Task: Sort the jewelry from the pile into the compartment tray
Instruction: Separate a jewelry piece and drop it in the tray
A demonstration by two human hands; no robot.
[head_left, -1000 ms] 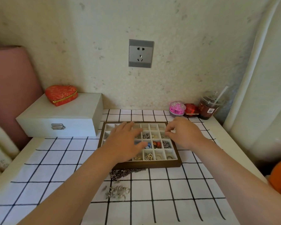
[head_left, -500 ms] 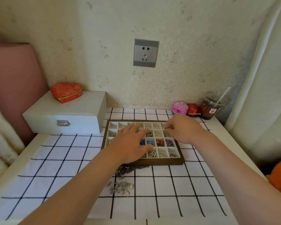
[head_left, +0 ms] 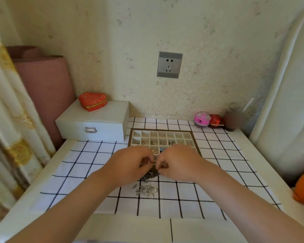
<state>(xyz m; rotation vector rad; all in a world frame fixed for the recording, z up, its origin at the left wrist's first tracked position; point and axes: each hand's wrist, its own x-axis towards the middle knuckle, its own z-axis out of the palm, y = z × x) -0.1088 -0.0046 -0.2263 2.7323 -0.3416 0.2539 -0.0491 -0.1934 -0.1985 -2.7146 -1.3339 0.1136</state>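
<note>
Compartment tray (head_left: 165, 130), small jewelry (head_left: 170, 142) in second-row cells — front hidden

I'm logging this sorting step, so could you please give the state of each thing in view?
left hand: pinching small piece
right hand: pinching same small piece
compartment tray: partly filled, back row empty
jewelry pile: loose on cloth
white box: lid shut
heart box: shut
</note>
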